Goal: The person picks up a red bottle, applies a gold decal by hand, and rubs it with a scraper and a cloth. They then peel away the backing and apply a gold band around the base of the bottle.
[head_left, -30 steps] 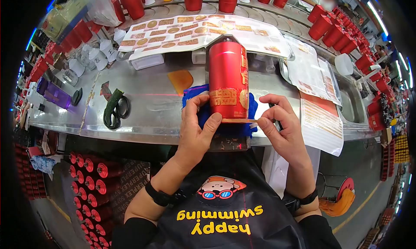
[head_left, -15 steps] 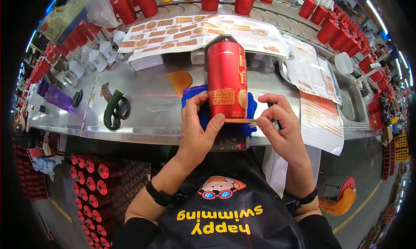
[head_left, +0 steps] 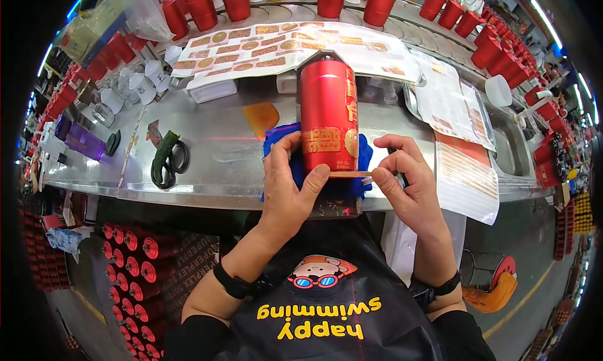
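A red cup [head_left: 323,110] with gold lettering lies in front of me, its near end toward my body, above a blue cloth [head_left: 365,152]. My left hand [head_left: 286,179] is closed on the left side of the cup's near end, thumb at the rim. A thin gold strip [head_left: 348,174] runs along that near end. My right hand [head_left: 405,179] pinches the strip's right end between thumb and forefinger. Beyond the cup lies a sheet of gold decals [head_left: 251,50].
Black-and-green scissors [head_left: 166,160], an orange scraper [head_left: 260,117] and a purple bottle [head_left: 81,139] lie on the metal table [head_left: 213,141]. Striped sheets [head_left: 468,179] hang over the right edge. Red cups [head_left: 235,2] stand along the conveyor behind.
The red cups on the conveyor have shifted to the right. The lettering on the held cup has turned slightly, while my hands stay almost in place.
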`<state>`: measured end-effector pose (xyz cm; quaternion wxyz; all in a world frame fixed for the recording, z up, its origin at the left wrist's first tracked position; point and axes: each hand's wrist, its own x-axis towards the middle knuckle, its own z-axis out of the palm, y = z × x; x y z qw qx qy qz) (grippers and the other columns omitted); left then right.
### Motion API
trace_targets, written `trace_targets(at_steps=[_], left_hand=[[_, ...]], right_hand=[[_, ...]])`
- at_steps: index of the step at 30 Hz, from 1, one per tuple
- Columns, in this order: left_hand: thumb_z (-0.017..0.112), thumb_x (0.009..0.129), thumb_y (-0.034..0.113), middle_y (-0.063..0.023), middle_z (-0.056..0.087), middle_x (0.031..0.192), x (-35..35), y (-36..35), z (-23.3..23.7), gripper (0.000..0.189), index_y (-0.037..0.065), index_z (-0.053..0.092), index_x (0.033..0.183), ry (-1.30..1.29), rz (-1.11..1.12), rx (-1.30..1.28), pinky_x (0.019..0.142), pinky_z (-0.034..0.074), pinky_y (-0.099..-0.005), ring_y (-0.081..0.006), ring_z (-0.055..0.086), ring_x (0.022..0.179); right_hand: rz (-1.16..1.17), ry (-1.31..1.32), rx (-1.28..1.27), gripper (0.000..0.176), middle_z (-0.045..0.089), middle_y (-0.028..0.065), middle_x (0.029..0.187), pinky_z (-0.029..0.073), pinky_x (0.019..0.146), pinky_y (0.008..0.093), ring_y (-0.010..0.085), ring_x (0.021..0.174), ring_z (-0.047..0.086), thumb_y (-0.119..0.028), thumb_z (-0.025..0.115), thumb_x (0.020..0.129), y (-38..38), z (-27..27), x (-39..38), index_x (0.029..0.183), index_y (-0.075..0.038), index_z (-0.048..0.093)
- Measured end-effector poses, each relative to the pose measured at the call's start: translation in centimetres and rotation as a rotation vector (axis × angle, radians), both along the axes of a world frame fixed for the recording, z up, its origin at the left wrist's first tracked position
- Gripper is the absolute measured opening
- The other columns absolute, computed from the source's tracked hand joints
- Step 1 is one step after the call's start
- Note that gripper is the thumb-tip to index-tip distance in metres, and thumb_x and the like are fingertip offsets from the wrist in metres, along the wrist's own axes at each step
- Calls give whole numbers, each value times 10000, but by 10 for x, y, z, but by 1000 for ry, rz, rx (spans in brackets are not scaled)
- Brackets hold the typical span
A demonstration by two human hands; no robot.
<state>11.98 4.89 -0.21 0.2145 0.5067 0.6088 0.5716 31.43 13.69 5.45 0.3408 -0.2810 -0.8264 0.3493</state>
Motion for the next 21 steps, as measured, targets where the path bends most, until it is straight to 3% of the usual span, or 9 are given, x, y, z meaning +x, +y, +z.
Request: trace_targets(at_steps=[1, 4, 7, 10, 11, 13, 17, 21], left_hand=[[633, 930, 360, -151, 488, 1271, 0, -1, 1, 593, -5, 376, 1321, 17, 0, -12, 1085, 301, -365, -228, 451, 1216], [636, 925, 378, -203, 481, 1255, -1, 0, -2, 605, -20, 393, 1311, -26, -12, 31, 1039, 337, -415, -314, 453, 1187], [635, 930, 286, -188, 516, 1221, 0, 0, -13, 493, -18, 440, 1265, -160, 6, 153, 1028, 344, -421, -327, 475, 1151], [655, 900, 181, -175, 567, 1159, -12, -15, -8, 381, -13, 501, 1190, 302, 87, 270, 1012, 356, -432, -348, 505, 1090], [671, 860, 104, -152, 619, 1055, -10, -16, -2, 267, 26, 570, 1094, 399, 141, 379, 962, 396, -440, -355, 525, 1034], [665, 851, 64, -132, 642, 986, -10, -17, 2, 200, 70, 605, 1041, 537, 44, 452, 915, 430, -438, -344, 535, 1009], [692, 749, 17, -97, 652, 956, -13, -15, 6, 267, 90, 618, 995, 675, -32, 462, 865, 451, -423, -306, 536, 953], [699, 697, 35, -76, 644, 975, -15, -9, 9, 318, 101, 619, 998, 772, -126, 514, 844, 455, -407, -278, 530, 933]], right_hand=[[-2, -5, -3, 162, 575, 124, 1138, 466, 735, 305, 219, 986, 553, -163, 690, 885, 1, -1, 0, 825, -28, 621], [-20, -27, -29, 180, 578, 123, 1130, 466, 726, 304, 223, 985, 555, -182, 683, 893, 2, -7, 2, 820, -29, 621], [-22, -45, -43, 192, 579, 124, 1122, 468, 718, 304, 223, 977, 559, -191, 675, 900, 3, -8, 3, 818, -26, 619], [-18, -31, -56, 200, 578, 128, 1114, 469, 718, 303, 216, 959, 562, -190, 663, 910, 4, -6, 4, 818, -19, 615], [-16, -24, -65, 203, 577, 130, 1111, 469, 719, 302, 212, 951, 562, -189, 659, 914, 4, -6, 5, 819, -16, 613], [4, -1, -86, 209, 573, 132, 1102, 468, 721, 295, 206, 932, 563, -188, 651, 920, 6, -9, 3, 818, -10, 609], [45, 94, -239, 213, 565, 123, 1087, 462, 717, 278, 184, 912, 559, -183, 638, 932, 8, -13, 4, 818, -7, 600], [115, 51, -180, 210, 555, 102, 1098, 456, 706, 260, 143, 904, 549, -202, 656, 924, 10, -9, 8, 839, -21, 591]])
